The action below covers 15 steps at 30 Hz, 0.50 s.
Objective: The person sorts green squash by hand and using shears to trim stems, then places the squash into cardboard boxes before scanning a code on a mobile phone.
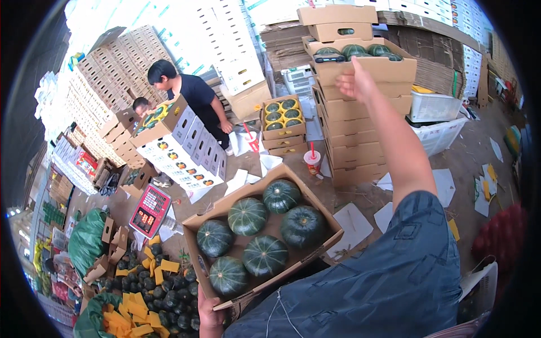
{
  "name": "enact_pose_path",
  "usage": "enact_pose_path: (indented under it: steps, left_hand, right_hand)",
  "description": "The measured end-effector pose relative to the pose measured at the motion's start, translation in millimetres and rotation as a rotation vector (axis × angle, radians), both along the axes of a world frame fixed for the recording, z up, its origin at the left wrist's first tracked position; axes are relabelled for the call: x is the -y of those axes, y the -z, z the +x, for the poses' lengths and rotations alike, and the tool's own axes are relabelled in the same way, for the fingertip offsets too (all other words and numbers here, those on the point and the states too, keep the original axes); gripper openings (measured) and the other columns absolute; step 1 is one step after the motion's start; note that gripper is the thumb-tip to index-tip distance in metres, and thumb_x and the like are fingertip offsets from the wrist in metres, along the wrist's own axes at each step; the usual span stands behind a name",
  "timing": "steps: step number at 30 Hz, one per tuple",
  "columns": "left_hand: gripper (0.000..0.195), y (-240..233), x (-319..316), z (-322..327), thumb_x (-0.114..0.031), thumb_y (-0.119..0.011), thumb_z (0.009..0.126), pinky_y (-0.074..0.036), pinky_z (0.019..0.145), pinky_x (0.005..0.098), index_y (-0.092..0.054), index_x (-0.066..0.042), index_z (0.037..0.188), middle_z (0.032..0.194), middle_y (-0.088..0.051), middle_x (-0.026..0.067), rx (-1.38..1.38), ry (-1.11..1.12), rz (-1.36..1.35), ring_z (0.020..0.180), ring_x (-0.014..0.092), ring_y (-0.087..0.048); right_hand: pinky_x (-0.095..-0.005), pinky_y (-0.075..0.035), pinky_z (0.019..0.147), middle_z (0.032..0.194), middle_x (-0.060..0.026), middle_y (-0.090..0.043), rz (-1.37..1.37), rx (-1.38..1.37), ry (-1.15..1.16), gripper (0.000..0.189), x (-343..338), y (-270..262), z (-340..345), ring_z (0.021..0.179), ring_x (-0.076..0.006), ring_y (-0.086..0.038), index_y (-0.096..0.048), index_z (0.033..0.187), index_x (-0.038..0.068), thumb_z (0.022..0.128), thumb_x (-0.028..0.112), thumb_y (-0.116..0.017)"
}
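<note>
An open cardboard box (270,169) with several dark green striped squashes (265,255) lies in front of my body, tilted. My left hand (210,312) grips its lower left corner. My right hand (356,81) reaches forward with nothing visible in it, fingers loosely bent and apart, beside a tall stack of cardboard boxes (357,139). The open upper box (380,69) there holds more green squashes (353,50), with a dark handheld device (329,58) at its left edge. Whether my right fingers touch that box, I cannot tell.
A red digital scale (150,211) stands at left, near a heap of squashes (169,295) and yellow sheets (137,312). A person in dark clothes (194,95) stands behind stacked white boxes (186,156). A drink cup (312,160) and white papers (350,226) are on the floor.
</note>
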State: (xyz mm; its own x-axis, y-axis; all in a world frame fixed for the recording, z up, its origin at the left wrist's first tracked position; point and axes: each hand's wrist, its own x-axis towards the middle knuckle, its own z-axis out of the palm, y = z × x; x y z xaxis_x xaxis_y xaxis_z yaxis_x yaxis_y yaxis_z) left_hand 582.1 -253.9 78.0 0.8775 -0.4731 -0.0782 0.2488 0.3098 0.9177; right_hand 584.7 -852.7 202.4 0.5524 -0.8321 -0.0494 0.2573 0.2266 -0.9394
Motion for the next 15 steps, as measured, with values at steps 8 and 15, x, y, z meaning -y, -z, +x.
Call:
enact_pose_path:
  steps: [8,15]
  left_hand:
    - [0.079,-3.7,0.2,-7.3,-0.012,-0.049,0.058,-0.027,0.101,0.0353,-0.024,-0.001,0.133,0.125,-0.039,0.0149,-0.064,-0.05,0.07,0.118,0.028,-0.037]
    - [0.08,-8.5,5.4,-10.8,-0.013,-0.049,0.058,-0.027,0.102,0.0377,-0.024,-0.003,0.133,0.126,-0.037,0.0161,-0.101,-0.034,0.052,0.118,0.03,-0.037]
  right_hand:
    - [-0.0194,-0.034,0.04,0.067,-0.0046,-0.061,0.004,0.012,-0.021,0.036,35.8,-13.8,45.6,0.051,-0.0096,-0.052,-0.054,0.078,0.005,0.089,0.035,-0.039]
    - [-0.021,-0.039,0.051,0.072,-0.0025,-0.058,-0.253,0.311,-0.261,0.02,-52.2,9.8,-9.0,0.06,-0.0087,-0.051,-0.051,0.091,0.007,0.092,0.024,-0.04]
